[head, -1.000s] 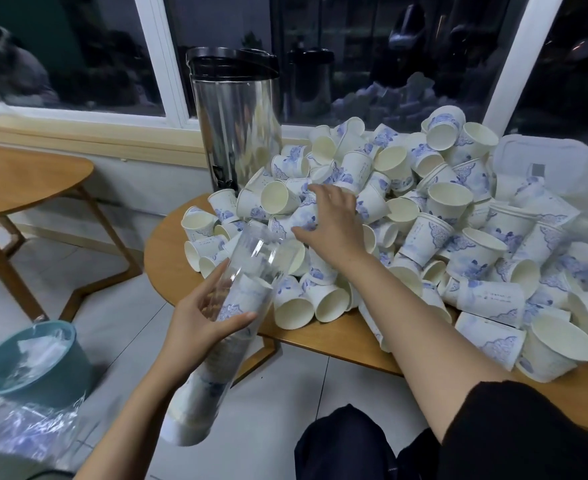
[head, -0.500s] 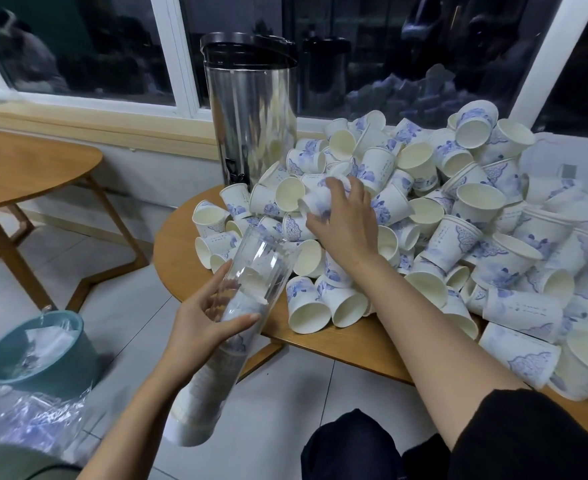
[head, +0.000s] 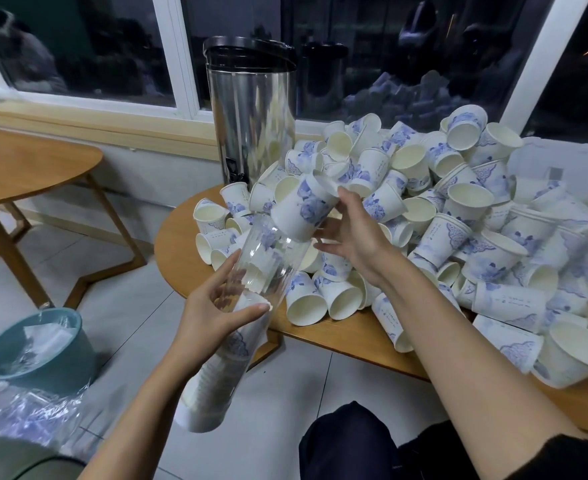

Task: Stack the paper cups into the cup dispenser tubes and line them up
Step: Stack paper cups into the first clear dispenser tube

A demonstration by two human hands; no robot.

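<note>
Lifted clear of the pile of cups (head: 459,209) since a moment ago, the right hand (head: 351,233) is pinching one paper cup (head: 304,211) between thumb and fingers, tilted, its lower end just over the open mouth of the clear tube (head: 268,251). The left hand (head: 213,313) is wrapping around the tube's middle, holding it slanted up toward the cup. Below that grip, stacked cups (head: 216,382) are filling the tube's lower part. Beyond the right hand, the pile is covering the round table (head: 178,244)

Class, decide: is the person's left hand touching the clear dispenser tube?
Touching. In the head view the left hand grips the clear dispenser tube, thumb across its front.
</note>
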